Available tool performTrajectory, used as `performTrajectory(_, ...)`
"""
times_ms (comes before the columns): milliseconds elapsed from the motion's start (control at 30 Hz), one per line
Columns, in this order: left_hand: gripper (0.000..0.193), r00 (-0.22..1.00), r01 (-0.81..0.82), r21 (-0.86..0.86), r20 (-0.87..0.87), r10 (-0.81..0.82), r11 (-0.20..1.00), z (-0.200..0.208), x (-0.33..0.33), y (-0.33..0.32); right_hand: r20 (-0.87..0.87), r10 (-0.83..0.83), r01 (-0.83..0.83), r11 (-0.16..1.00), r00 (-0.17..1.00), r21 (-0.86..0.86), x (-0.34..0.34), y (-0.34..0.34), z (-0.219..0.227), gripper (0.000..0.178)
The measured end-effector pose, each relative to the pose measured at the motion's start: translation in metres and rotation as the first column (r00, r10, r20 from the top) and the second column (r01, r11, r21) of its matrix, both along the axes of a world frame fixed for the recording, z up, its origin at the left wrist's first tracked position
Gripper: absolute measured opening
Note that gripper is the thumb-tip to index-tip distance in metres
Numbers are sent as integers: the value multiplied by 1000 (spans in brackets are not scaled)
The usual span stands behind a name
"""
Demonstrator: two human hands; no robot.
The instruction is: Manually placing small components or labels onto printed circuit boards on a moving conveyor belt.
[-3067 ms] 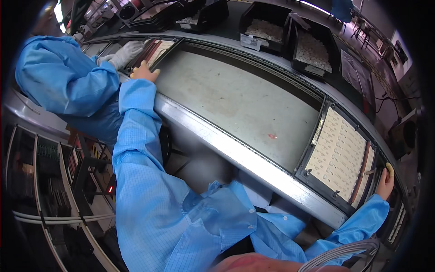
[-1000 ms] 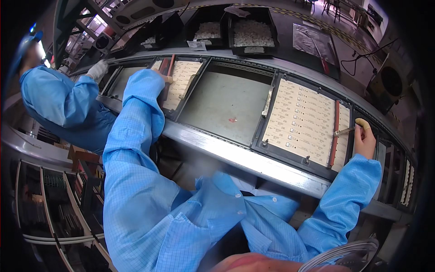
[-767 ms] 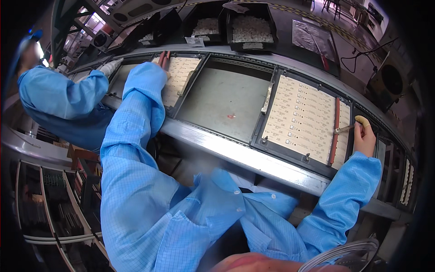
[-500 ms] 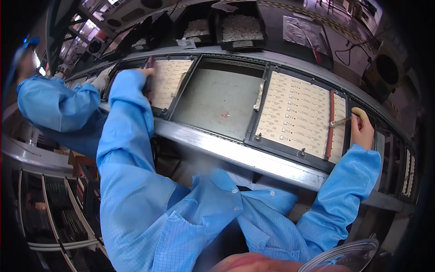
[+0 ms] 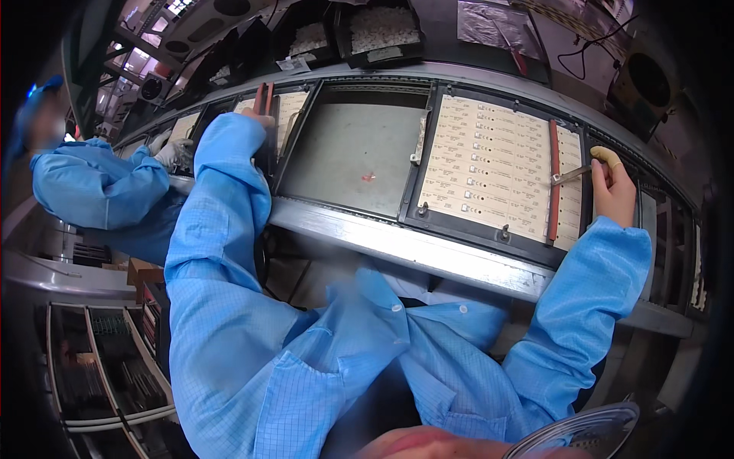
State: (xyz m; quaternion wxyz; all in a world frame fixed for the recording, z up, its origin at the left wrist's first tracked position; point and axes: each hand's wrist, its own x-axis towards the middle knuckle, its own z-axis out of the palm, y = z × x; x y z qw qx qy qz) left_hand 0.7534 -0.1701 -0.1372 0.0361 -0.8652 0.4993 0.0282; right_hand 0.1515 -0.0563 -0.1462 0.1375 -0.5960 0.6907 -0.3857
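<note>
Silvery metal conveyor rail point(image 5: 397, 236) borders the work area. Flat silvery metal lever point(image 5: 573, 174) lies across a narrow red-brown bar point(image 5: 554, 145) on the cream printed panel point(image 5: 482, 168) in the black frame point(image 5: 459, 224). Judged light and stiff; grasp at the outer end, clear of the panel, which looks thin and easily scratched. Right hand point(image 5: 614, 190): thumb and fingers pinch that end. Left hand point(image 5: 262, 119): at paired red-brown strips point(image 5: 268, 98); sleeve obscures it, grip indeterminable.

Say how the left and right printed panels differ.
The left hand and sleeve hide much of the left panel; the right panel shows nearly whole. Two red bars sit close together at the left panel; a single red bar crosses the right panel. Both are cream, printed and set in dark frames.
</note>
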Motion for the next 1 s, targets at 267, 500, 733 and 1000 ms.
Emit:
performTrajectory(267, 67, 992, 14, 233, 118, -43, 972, 42, -76, 22, 3, -29, 29, 999, 1000, 15, -2, 1, 0, 21)
performTrajectory(500, 46, 981, -46, 273, 195, -9, 961, 48, -82, 27, -23, -34, 35, 999, 999, 31, 4, 3, 7, 21)
performTrajectory(733, 38, 971, 190, 252, -189, -145, 949, 57, -24, 14, -1, -7, 7, 1000, 1000, -20, 2, 4, 5, 21)
performTrajectory(1000, 37, 816, -20, -54, -578, -15, 998, 102, 12, -5, -4, 54, -54, 994, 999, -98, 3, 5, 5, 20)
